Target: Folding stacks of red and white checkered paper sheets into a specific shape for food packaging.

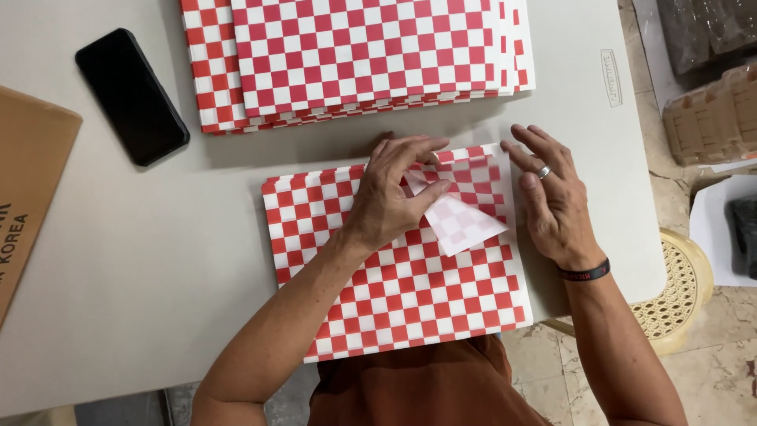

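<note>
A red-and-white checkered paper sheet [394, 292] lies flat on the grey table [142, 260] in front of me. Its far right corner is folded inward, showing a pale triangular flap [461, 225]. My left hand [390, 193] presses on that fold, thumb and fingers pinching the flap's upper edge. My right hand [556, 197], with a ring and a black wristband, rests flat with fingers spread on the sheet's right edge and the table beside it.
A stack of the same checkered sheets [355, 55] lies at the far side. A black phone [132, 96] sits far left, beside a brown cardboard box [27, 181]. The table's right edge drops to a woven stool [678, 292] and tiled floor.
</note>
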